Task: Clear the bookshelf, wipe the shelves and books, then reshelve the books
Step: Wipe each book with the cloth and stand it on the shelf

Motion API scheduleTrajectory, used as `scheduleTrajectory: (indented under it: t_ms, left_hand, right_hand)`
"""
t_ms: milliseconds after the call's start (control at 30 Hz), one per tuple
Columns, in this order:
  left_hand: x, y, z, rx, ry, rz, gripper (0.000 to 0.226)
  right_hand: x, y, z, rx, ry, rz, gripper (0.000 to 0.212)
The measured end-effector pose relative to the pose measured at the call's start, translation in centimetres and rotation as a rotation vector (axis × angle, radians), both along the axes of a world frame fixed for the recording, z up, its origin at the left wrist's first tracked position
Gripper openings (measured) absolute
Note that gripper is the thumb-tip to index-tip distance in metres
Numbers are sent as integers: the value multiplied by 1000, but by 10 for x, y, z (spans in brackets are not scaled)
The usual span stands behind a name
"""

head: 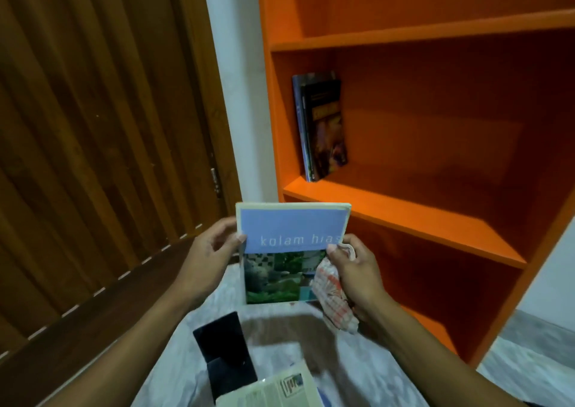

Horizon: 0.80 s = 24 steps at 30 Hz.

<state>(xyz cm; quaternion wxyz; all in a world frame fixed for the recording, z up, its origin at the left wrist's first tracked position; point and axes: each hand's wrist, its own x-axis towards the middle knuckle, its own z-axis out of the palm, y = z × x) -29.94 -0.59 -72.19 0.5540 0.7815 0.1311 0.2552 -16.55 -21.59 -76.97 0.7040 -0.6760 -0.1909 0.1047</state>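
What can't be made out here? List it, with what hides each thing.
- Head view: titles of the shelved books, too dark and blurred.
- Last letters of the title on the held book, covered by the right hand with its checked cloth.
- Open booklet, cut by the bottom edge.
- Left hand fingers, behind the cover.

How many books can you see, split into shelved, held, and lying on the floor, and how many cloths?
Shelved books: 2, leaning at the left of the orange shelf
Held book: 1, held by the left hand and right hand
Floor books: 2, a dark one and a pale one
Cloth: 1, in the right hand
Total: 6
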Motion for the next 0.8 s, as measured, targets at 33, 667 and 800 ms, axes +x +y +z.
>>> scheduleTrajectory:
  t_ms: [33,667,800]
  left_hand:
    - [2,1,-3,25,40,-7,23]
    - [183,-32,87,318,-105,163,24]
    - [237,-34,88,256,-83,231,16]
  right_hand:
    - [6,-2,13,0,-51,-34,6]
    - [99,-17,151,72,-429,-359,24]
    - [111,-14,145,84,-398,-350,19]
